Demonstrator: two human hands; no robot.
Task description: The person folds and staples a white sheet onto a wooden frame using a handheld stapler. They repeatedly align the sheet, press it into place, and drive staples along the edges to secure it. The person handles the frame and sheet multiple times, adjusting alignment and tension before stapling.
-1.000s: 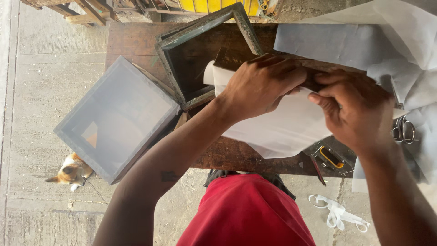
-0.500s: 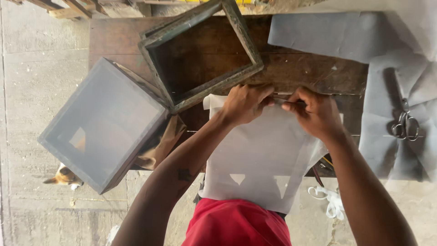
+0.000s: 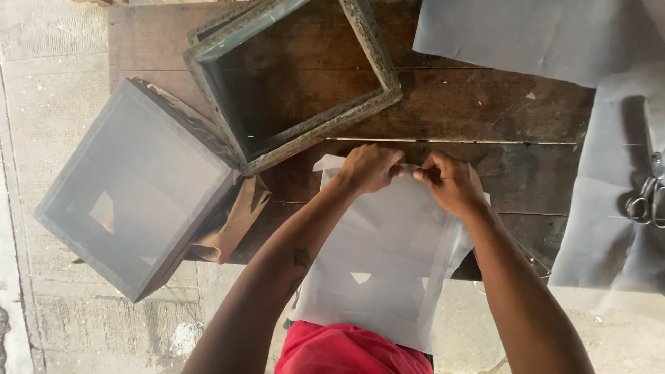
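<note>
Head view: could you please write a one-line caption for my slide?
Both hands, left hand and right hand, pinch the top edge of a white sheet on a wooden table, beside an empty frame.

Dark plank bench [image 3: 485,104], worn, seams along length. Grey concrete floor [image 3: 41,83] at left edge and below near edge, stained, cracked. Even daylight, soft shadows. No walls or windows in view.
</note>
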